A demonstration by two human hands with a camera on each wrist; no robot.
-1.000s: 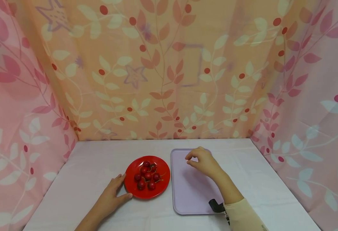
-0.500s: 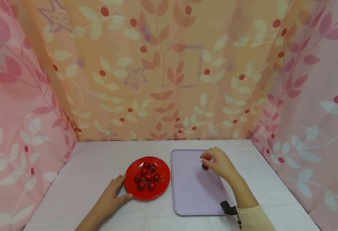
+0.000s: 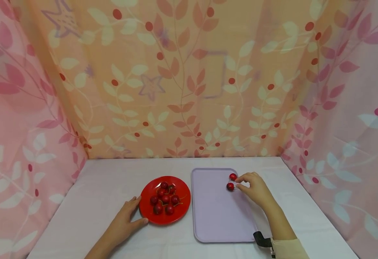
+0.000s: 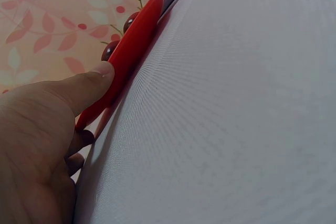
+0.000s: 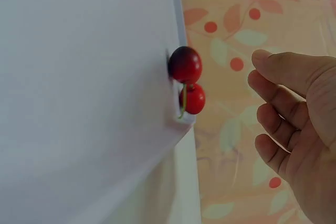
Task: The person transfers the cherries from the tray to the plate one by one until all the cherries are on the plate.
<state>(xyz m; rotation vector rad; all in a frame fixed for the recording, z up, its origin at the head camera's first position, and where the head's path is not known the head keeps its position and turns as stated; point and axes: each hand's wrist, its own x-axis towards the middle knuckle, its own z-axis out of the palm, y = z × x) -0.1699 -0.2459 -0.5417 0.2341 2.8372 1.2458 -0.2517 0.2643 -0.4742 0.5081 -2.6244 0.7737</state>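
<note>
A red plate (image 3: 184, 210) with several dark red cherries (image 3: 165, 199) sits left of a lilac tray (image 3: 208, 223). My left hand (image 3: 124, 217) rests at the plate's left side, thumb and forefinger spread along the rim; in the left wrist view the thumb (image 4: 97, 80) touches the red rim. Two cherries lie in the tray's far right corner, the nearer cherry (image 3: 230, 186) with its stem pointing right, the farther cherry (image 3: 233, 177) behind it. My right hand (image 3: 257, 189) hovers just right of them with fingers loosely bent. The right wrist view shows it apart from both cherries and holding nothing.
A white cloth (image 3: 163, 241) covers the table. Leaf-patterned curtains (image 3: 182, 108) stand behind it and on both sides. A black wrist-camera mount (image 3: 262, 240) sits by the right sleeve, near the tray's near right corner.
My right hand has moved right and back from above the middle of the tray to its far right corner, then drawn off the cherries, which now show fully. The left hand and plate stay put.
</note>
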